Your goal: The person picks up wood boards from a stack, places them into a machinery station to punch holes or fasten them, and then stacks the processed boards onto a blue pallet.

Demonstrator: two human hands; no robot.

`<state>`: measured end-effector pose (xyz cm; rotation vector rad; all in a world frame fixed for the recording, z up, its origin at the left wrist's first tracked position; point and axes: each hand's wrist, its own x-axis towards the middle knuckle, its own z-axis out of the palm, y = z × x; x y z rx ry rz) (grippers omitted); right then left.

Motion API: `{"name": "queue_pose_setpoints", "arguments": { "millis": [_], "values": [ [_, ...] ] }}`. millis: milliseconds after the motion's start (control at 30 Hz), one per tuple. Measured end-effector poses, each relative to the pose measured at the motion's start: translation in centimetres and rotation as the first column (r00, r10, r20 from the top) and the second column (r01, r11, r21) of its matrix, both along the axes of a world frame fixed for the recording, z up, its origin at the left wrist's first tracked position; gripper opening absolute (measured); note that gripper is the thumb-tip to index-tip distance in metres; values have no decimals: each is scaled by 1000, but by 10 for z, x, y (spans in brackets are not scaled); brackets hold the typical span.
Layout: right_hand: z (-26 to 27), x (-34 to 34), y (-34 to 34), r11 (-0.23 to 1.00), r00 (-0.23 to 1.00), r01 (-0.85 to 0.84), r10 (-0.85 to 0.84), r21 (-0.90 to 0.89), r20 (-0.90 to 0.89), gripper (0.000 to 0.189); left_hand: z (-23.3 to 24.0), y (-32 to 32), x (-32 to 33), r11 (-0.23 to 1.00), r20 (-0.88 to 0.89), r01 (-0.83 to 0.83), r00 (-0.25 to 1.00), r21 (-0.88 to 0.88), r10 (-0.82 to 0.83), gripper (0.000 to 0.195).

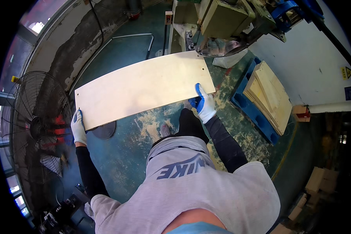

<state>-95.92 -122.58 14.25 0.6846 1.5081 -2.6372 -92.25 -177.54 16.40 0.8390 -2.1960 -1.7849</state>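
Observation:
A long pale plywood panel (143, 87) spans the space before me, with small round holes near its two ends. My left hand (79, 127), in a white glove with blue coating, grips the panel's lower left corner. Near the right end of the same long edge, my right hand (202, 103) holds on, its thumb on the upper face and its fingers below the edge. The panel's far right corner lies at the lower part of a green machine (225, 20), partly beneath a dusty guard (222, 48).
On the right a blue pallet (239, 101) bears a stack of wooden boards (270, 93). A large caged fan (36, 127) stands at the left. Sawdust (149, 125) covers parts of the green floor. Cartons (318, 181) sit at the lower right. A white bag (229, 60) lies below the machine.

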Motion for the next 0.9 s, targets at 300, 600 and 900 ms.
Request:
{"name": "queue_pose_setpoints", "arguments": {
  "millis": [300, 600, 900],
  "values": [
    [8, -3, 0, 1000, 999, -14, 14, -7, 49, 26, 12, 9, -14, 991, -152, 21, 987, -134, -42, 47],
    [19, -32, 5, 994, 999, -37, 36, -101, -14, 25, 7, 17, 5, 999, -241, -13, 970, 36, 22, 45],
    [24, -54, -3, 999, 995, -35, 33, 15, 97, 28, 7, 20, -16, 1000, -179, -18, 984, 2, 18, 48]
  ]
}}
